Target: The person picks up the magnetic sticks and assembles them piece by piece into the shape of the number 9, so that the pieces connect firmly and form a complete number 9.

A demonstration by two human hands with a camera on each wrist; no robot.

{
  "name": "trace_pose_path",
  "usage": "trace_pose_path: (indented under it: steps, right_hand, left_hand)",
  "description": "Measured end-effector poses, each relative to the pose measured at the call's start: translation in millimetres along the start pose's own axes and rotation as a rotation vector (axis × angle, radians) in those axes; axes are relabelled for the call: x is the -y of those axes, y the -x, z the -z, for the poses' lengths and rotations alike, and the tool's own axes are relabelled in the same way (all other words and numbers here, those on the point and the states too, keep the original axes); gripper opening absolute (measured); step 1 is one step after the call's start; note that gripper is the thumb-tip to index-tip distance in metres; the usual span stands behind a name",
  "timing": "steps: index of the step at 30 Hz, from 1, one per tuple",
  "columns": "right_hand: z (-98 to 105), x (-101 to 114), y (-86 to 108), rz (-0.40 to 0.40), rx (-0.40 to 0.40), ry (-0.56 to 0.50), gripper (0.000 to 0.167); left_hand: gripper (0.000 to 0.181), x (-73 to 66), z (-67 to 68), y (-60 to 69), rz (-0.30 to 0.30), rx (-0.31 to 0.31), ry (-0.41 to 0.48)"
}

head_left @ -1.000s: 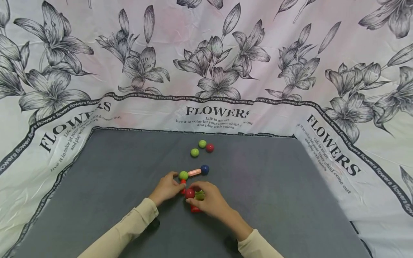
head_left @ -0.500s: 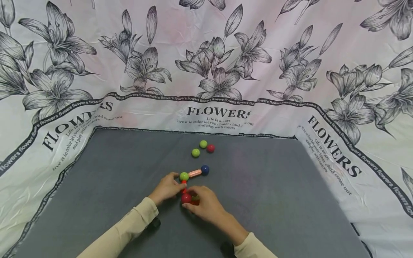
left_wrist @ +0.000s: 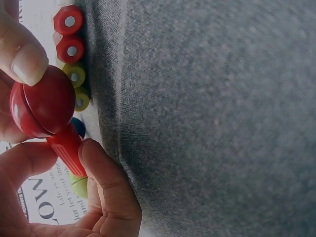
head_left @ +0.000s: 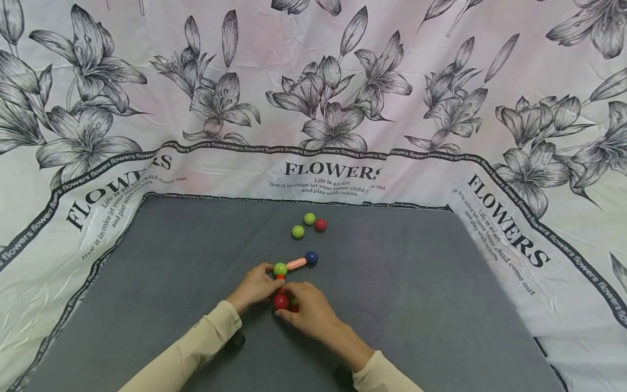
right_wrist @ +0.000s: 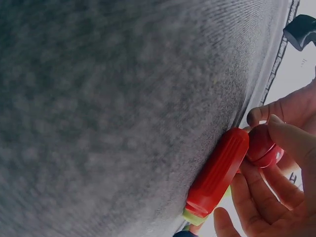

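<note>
With thumb and finger, my left hand (head_left: 254, 288) pinches a short red rod (left_wrist: 67, 150). A green ball (head_left: 280, 269) sits at the rod's far end. My right hand (head_left: 311, 310) grips a red ball (head_left: 281, 302) at the rod's near end; in the left wrist view the ball (left_wrist: 49, 101) touches the rod. How far the rod enters the ball is hidden. From the green ball a pink rod (head_left: 296, 264) runs to a dark blue ball (head_left: 311, 258). Beside my right hand lie red rods (right_wrist: 217, 170) and yellow-green rods (left_wrist: 76, 76), mostly covered in the head view.
Farther back on the grey table (head_left: 416, 283) lie two green balls (head_left: 297, 232) and a red ball (head_left: 320, 225). A white flower-printed cloth (head_left: 323, 179) borders the table at the back and sides.
My right hand has brought the red ball left and nearer to me, from beside the red rod to its near end. The left hand has stayed almost still.
</note>
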State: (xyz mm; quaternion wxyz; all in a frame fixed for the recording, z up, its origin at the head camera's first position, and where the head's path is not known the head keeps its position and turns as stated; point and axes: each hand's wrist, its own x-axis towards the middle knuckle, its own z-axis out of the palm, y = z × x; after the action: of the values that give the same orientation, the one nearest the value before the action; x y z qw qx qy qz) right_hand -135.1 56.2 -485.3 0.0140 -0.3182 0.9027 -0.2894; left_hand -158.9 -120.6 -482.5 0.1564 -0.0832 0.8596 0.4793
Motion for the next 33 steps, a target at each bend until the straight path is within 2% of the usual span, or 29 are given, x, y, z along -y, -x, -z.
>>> trace_pose_path:
  steps: [6,12,15,18,24,33]
  right_hand:
    - [1,0,-0.5,-0.009,0.014,-0.004,0.034]
    - [16,-8,-2.4,-0.023,-0.081,-0.024,0.025]
    - [25,-17,-4.6,-0.049,-0.095,-0.007,0.024]
    - [29,-26,-5.0,-0.074,-0.074,0.0,0.023]
    - [28,-41,-4.8,-0.033,-0.043,0.017,0.018]
    - [28,-46,-5.0,-0.005,-0.004,0.006,0.018]
  left_hand:
    - [0.055,2.4,-0.2,1.1,-0.03,-0.004,0.02]
    - [0.054,5.9,3.6,0.8,-0.092,-0.062,-0.079]
    - [0.053,6.6,3.9,-1.3,-0.11,-0.089,-0.109]
    - [0.052,7.0,3.2,-2.9,-0.115,-0.104,-0.126]
    - [0.053,7.7,4.1,-4.7,-0.107,-0.117,-0.14]
    - [0.056,8.3,3.8,-2.3,-0.084,-0.112,-0.122]
